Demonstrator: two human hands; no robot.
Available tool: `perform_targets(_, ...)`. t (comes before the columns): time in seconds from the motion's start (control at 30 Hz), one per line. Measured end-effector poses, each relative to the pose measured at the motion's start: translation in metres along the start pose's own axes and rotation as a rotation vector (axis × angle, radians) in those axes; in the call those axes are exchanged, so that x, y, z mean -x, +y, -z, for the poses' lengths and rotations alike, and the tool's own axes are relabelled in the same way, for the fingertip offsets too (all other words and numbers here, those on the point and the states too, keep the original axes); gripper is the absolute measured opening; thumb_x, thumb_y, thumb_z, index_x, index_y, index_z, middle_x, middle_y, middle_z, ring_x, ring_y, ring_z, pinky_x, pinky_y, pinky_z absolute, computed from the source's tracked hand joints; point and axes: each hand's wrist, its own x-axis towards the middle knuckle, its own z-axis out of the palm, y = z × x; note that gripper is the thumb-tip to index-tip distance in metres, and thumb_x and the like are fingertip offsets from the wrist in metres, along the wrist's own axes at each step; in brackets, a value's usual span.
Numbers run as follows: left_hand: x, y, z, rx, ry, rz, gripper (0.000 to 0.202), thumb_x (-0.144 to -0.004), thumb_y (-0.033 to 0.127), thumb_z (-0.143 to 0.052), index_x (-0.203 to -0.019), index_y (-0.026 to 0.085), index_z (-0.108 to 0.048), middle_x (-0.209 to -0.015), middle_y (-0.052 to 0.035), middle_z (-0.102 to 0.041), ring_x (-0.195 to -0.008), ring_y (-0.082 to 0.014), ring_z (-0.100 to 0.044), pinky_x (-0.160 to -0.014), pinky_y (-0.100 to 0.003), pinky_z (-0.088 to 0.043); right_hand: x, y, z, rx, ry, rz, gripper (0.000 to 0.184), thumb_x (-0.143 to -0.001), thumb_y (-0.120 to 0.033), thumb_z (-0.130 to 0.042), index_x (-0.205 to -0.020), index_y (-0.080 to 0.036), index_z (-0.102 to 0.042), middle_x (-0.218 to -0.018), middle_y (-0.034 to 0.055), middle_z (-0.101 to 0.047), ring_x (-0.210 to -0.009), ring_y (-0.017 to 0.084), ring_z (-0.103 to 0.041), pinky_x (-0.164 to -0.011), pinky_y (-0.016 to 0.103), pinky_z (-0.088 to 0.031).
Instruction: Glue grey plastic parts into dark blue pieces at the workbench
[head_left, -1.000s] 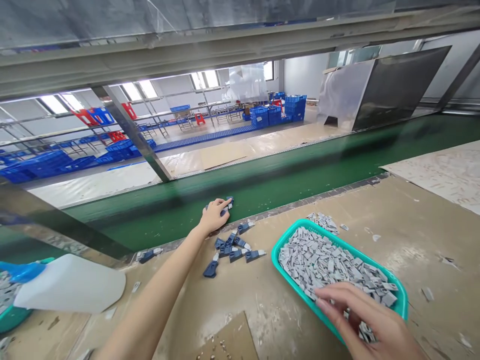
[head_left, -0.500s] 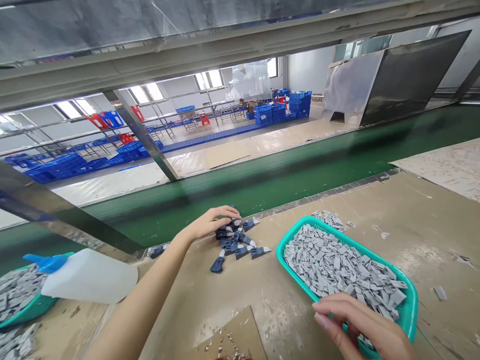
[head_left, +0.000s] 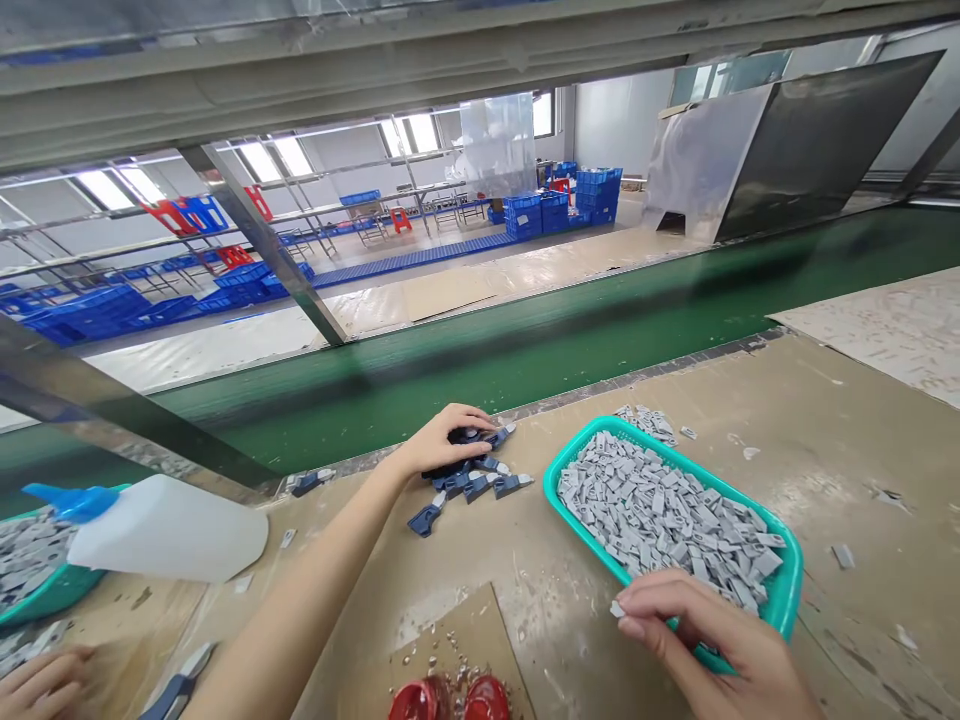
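Note:
My left hand (head_left: 448, 440) reaches over a pile of dark blue plastic parts with pale grey tips (head_left: 480, 487). Its thumb and fingers are apart, curved around one dark blue part (head_left: 498, 438) at the pile's far side. Between my right thumb and fingertips a small grey plastic piece (head_left: 616, 608) is pinched. This right hand (head_left: 697, 630) is over the near edge of a green plastic basket (head_left: 791, 580), which is filled with similar flat grey pieces (head_left: 667, 510).
A white bottle with blue nozzle (head_left: 172, 530) lies at left, against another green basket (head_left: 60, 600). Another person's hand (head_left: 49, 685) is near a dark blue part (head_left: 178, 688). Two glossy red rounded things (head_left: 486, 697) sit on a board in front. Beyond runs a green conveyor belt (head_left: 480, 365).
My left hand has moved right across the pile. A grey piece now shows in my right fingertips. The view has shifted, bringing the red things and another person's hand into sight.

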Motion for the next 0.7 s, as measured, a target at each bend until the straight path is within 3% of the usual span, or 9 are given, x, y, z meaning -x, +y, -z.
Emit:
perform_targets(0.23,0.020,0.031,-0.018,0.025,-0.028,-0.079,0.040,-0.079,0.048,-0.060,-0.113,0.028,-0.066,-0.121,-0.0062,-0.062,-0.115,-0.0248,-0.052,-0.099,-0.037,-0.039,0.014,-0.008,-0.004,0.052,-0.017,-0.131,0.022,-0.082,-0.043,-0.060,-0.073,-0.026,-0.069,-0.077,0.0013,-0.068,-0.056,0.014,-0.054,-0.049,0.020,-0.046)
perform_targets(0.4,0.030,0.058,-0.026,0.081,-0.136,-0.161,0.030,-0.083,0.042,-0.056,-0.105,0.025,-0.068,-0.111,-0.0059,-0.067,-0.103,-0.0204,-0.059,-0.095,-0.034,-0.041,0.022,-0.008,-0.005,0.037,-0.027,-0.120,0.022,-0.083,-0.041,-0.059,-0.073,-0.024,-0.070,-0.075,0.0015,-0.068,-0.056,0.014,-0.054,-0.051,0.022,-0.045)
perform_targets(0.47,0.032,0.067,-0.027,0.056,-0.160,-0.106,0.028,-0.083,0.043,-0.055,-0.097,0.023,-0.069,-0.105,-0.0046,-0.069,-0.098,-0.0186,-0.061,-0.090,-0.031,-0.043,0.025,-0.008,-0.004,0.020,-0.011,-0.107,0.022,-0.083,-0.040,-0.059,-0.074,-0.024,-0.070,-0.076,0.0023,-0.068,-0.060,0.015,-0.056,-0.052,0.022,-0.045)
perform_targets(0.57,0.026,0.076,-0.031,-0.013,-0.108,0.023,0.033,-0.082,0.050,-0.051,-0.090,0.021,-0.065,-0.093,-0.0041,-0.069,-0.086,-0.0181,-0.062,-0.080,-0.030,-0.045,0.030,-0.009,-0.003,-0.008,0.007,-0.179,0.021,-0.080,-0.041,-0.063,-0.074,-0.023,-0.071,-0.074,0.0023,-0.069,-0.058,0.015,-0.057,-0.052,0.022,-0.047)
perform_targets(0.7,0.006,0.083,-0.046,-0.088,-0.063,0.196,0.041,-0.066,0.054,-0.064,-0.085,0.017,-0.061,-0.075,-0.0059,-0.067,-0.070,-0.0216,-0.060,-0.064,-0.031,-0.043,0.036,-0.015,-0.007,-0.126,0.009,-0.353,0.026,-0.073,-0.046,-0.069,-0.075,-0.020,-0.073,-0.071,0.0044,-0.071,-0.060,0.017,-0.064,-0.056,0.024,-0.052)
